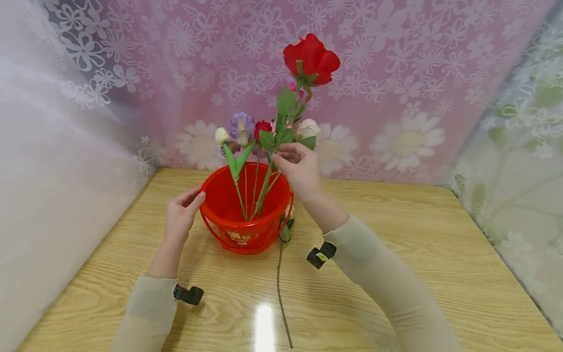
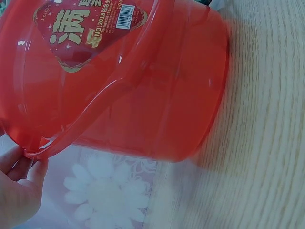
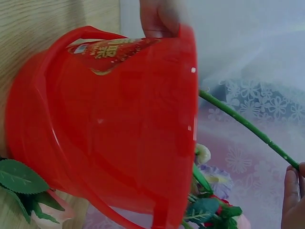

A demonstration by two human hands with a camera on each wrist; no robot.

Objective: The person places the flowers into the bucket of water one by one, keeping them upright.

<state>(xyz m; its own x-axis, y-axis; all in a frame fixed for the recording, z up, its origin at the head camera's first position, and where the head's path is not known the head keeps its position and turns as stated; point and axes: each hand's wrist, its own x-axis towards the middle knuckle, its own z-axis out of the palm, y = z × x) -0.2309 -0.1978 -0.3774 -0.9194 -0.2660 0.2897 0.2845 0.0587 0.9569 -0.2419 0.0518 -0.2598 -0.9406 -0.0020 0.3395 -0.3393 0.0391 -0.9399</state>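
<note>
red rose stem (image 1: 269, 178) pinched in right hand (image 1: 300, 168) above bucket (image 1: 228, 220), left hand (image 1: 181, 215) relaxed against rim

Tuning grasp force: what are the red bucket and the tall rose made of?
Red bucket: looks like thin, glossy, translucent plastic; the table grain shows through its wall. Tall red rose, pinched by the right hand: probably artificial, with cloth-like petals and a smooth green plastic-looking stem.
</note>
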